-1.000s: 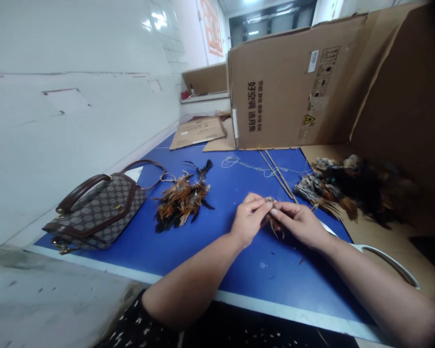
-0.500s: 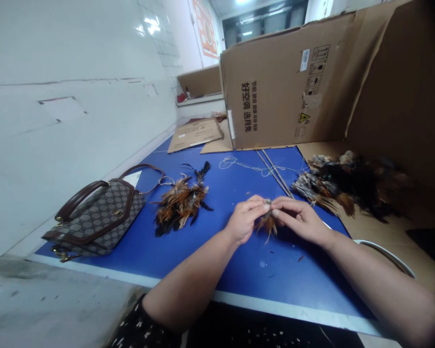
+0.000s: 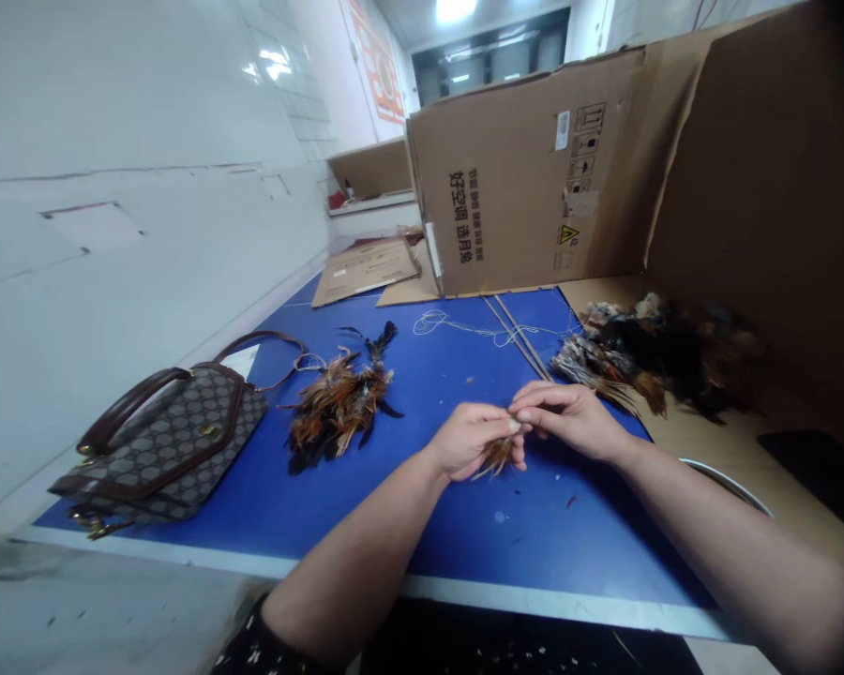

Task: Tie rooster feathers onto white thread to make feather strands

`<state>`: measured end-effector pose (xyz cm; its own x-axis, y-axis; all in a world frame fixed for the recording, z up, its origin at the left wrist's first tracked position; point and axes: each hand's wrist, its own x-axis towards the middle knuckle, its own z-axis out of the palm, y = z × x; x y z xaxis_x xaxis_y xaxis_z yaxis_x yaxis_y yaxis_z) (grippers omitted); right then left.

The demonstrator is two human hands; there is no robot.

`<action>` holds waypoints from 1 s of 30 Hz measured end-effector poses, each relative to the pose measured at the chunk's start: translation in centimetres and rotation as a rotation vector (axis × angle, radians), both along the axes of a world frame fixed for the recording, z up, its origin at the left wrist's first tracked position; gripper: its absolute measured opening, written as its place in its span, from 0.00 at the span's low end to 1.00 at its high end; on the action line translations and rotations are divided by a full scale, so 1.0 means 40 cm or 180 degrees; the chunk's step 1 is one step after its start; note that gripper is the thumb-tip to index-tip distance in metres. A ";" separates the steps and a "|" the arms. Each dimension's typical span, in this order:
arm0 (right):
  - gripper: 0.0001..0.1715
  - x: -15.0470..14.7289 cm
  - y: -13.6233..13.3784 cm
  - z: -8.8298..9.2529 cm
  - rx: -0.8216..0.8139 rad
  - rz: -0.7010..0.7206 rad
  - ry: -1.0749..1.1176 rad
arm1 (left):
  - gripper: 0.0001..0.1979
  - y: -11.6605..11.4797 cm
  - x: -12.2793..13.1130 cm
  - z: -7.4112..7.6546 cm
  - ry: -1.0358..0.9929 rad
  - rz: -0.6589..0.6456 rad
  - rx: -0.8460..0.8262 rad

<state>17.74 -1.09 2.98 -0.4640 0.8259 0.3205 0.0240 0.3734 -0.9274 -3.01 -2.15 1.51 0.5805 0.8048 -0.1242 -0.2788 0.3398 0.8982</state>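
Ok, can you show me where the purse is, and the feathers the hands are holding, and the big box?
purse (image 3: 175,448), head view, on its patterned side.
small feather bunch (image 3: 496,457), head view, on the orange tips below the left hand (image 3: 468,441).
cardboard box (image 3: 527,197), head view, on its printed front wall.

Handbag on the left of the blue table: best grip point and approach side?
Take the handbag by its brown top handle. It arches clear of the flap, leaving a gap for fingers, while the bag lies tilted on its back. Come from above and from the near table edge; the white wall runs close behind it. Avoid the thin strap, probably too slack to control the bag.
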 end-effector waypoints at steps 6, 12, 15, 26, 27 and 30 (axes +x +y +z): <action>0.17 0.002 0.011 -0.014 0.0406 -0.0352 -0.0300 | 0.21 0.006 0.005 -0.014 0.0062 0.0121 0.0100; 0.14 -0.018 0.003 -0.017 0.0951 -0.0705 -0.0365 | 0.20 0.008 0.014 -0.021 -0.0062 0.0314 0.0162; 0.13 -0.032 -0.009 -0.022 0.1214 -0.0963 -0.0291 | 0.18 0.011 0.015 -0.021 -0.0271 0.0413 0.0209; 0.22 -0.042 -0.019 -0.046 0.1616 -0.0762 -0.0537 | 0.19 0.003 0.023 -0.011 -0.0313 0.0611 0.0082; 0.22 -0.042 -0.019 -0.047 0.1598 -0.0756 -0.0541 | 0.19 0.004 0.023 -0.014 -0.0314 0.0628 0.0096; 0.20 -0.044 -0.020 -0.043 0.1446 -0.0757 -0.0481 | 0.21 0.006 0.020 -0.023 -0.0228 0.0619 0.0133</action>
<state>15.99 -1.88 1.26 -0.3496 0.7073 0.6144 0.2776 0.7045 -0.6531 -2.20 -1.89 0.60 0.4199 0.9060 -0.0525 -0.3990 0.2363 0.8860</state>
